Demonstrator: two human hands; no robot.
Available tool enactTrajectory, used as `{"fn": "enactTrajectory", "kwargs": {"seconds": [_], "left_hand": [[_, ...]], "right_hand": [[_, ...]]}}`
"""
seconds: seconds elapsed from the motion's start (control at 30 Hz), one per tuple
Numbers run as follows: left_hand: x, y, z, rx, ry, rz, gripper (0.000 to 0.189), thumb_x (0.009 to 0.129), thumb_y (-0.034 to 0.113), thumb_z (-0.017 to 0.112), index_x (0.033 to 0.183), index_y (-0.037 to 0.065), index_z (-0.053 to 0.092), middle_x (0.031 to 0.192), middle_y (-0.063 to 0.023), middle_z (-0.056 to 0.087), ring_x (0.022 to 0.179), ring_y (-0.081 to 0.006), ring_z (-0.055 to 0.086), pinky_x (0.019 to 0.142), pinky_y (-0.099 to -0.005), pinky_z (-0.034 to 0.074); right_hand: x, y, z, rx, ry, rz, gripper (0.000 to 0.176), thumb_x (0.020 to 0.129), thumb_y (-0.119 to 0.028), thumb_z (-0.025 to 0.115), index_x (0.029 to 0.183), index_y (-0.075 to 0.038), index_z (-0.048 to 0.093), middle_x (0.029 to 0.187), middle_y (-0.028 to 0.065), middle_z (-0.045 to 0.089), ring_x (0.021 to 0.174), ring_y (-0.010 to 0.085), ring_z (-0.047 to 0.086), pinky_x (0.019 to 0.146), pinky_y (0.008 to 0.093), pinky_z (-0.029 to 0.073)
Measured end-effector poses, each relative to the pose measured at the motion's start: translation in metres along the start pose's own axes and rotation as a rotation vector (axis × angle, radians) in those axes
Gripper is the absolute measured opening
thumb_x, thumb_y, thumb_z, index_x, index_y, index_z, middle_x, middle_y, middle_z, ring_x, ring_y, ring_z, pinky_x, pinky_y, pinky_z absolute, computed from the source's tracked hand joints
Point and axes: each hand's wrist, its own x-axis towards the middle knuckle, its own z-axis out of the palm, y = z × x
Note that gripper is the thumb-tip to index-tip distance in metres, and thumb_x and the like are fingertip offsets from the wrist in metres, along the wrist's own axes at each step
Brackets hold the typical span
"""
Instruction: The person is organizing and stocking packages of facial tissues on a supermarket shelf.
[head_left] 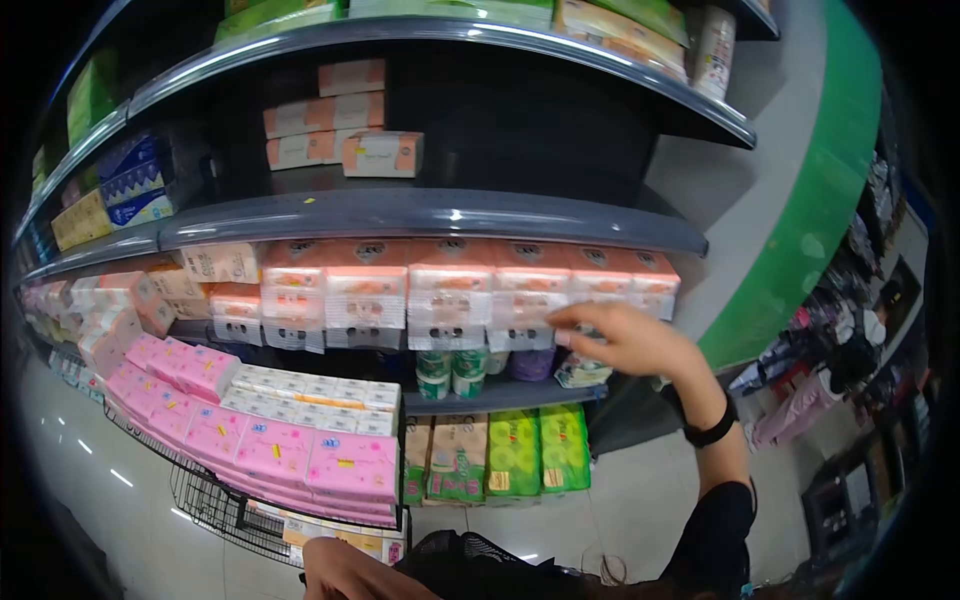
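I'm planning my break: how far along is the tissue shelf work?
The orange packs already look lined up in a row. The right hand is at the row's right part; whether it grips one is unclear. Possibly left to fill: the shelf above, which shows wide bare stretches.

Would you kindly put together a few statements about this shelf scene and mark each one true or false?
1. The right hand is at the row of peach-and-white packs. True.
2. The black wristband is on the left wrist. False: it is on the right wrist.
3. The pink packs are stacked beside smaller white packs. True.
4. The bright green packs stand on top of the pink packs. False: they stand lower, to the right of them.
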Motion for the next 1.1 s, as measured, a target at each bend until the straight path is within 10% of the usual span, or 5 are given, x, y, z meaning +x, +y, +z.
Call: {"fn": "enactTrajectory", "kwargs": {"seconds": [0.53, 0.7, 0.77, 0.9, 1.1], "left_hand": [[0.008, -0.047, 0.016, 0.701, 1.102, 0.120, 0.025, 0.082, 0.012, 0.056, 0.102, -0.004, 0.059, 0.072, -0.0164, 0.060, 0.055, -0.0239, 0.053, 0.051, -0.0333, 0.041], [0.001, -0.042, 0.038, 1.162, 1.038, -0.103, 0.045, 0.081, 0.032, 0.061, 0.110, -0.002, 0.055, 0.094, -0.0208, 0.061, 0.076, -0.0302, 0.060, 0.066, -0.0472, 0.047], [-0.061, -0.038, 0.086, 0.570, 1.323, -0.962, 0.049, 0.086, 0.024, 0.056, 0.122, -0.008, 0.044, 0.109, -0.0246, 0.056, 0.106, -0.0297, 0.053, 0.090, -0.0358, 0.040], [-0.010, -0.042, 0.055, 0.795, 2.143, -0.625, 0.028, 0.086, 0.011, 0.055, 0.108, -0.005, 0.053, 0.095, -0.0172, 0.062, 0.090, -0.0238, 0.059, 0.083, -0.0331, 0.045], [0.001, -0.035, 0.006, 0.866, 2.166, -0.288, 0.031, 0.089, 0.012, 0.047, 0.115, -0.006, 0.047, 0.100, -0.0186, 0.060, 0.092, -0.0243, 0.059, 0.086, -0.0342, 0.045]], "right_hand": [[0.333, 0.071, -0.055, -0.408, 0.158, -0.226, 0.068, 0.081, -0.040, 0.053, 0.135, -0.007, 0.029, 0.136, 0.0217, 0.031, 0.124, 0.0395, 0.032, 0.102, 0.0415, 0.029], [0.393, 0.093, -0.063, -0.296, -0.003, -0.136, 0.108, 0.063, -0.061, 0.064, 0.138, 0.000, 0.017, 0.138, 0.0270, 0.024, 0.130, 0.0377, 0.024, 0.105, 0.0398, 0.025], [0.411, 0.102, -0.056, -0.252, -0.002, -0.167, 0.110, 0.062, -0.062, 0.064, 0.138, 0.002, 0.016, 0.137, 0.0291, 0.024, 0.129, 0.0380, 0.025, 0.105, 0.0387, 0.025], [0.423, 0.108, -0.053, -0.163, -0.033, -0.155, 0.111, 0.059, -0.061, 0.066, 0.138, 0.001, 0.017, 0.135, 0.0304, 0.026, 0.128, 0.0389, 0.026, 0.104, 0.0390, 0.026], [0.384, 0.059, -0.072, -0.333, 0.126, -0.309, 0.104, 0.055, -0.054, 0.070, 0.132, 0.002, 0.030, 0.125, 0.0297, 0.040, 0.118, 0.0435, 0.039, 0.097, 0.0401, 0.034]]}}
